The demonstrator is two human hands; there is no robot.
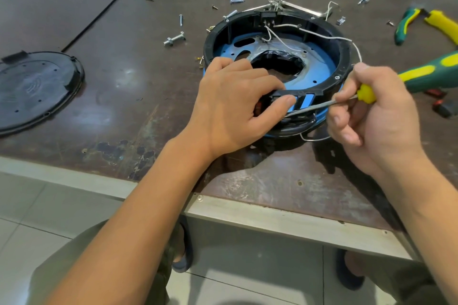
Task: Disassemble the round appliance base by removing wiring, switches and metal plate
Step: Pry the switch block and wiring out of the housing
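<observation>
Left hand (238,104) being curled over base (343,57) rim for steadiness.
Screwdriver (366,93) being pinched by right hand (376,119), seemingly for prying.

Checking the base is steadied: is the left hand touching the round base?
Touching. Head view: the left hand grips the near rim of the round base.
</observation>
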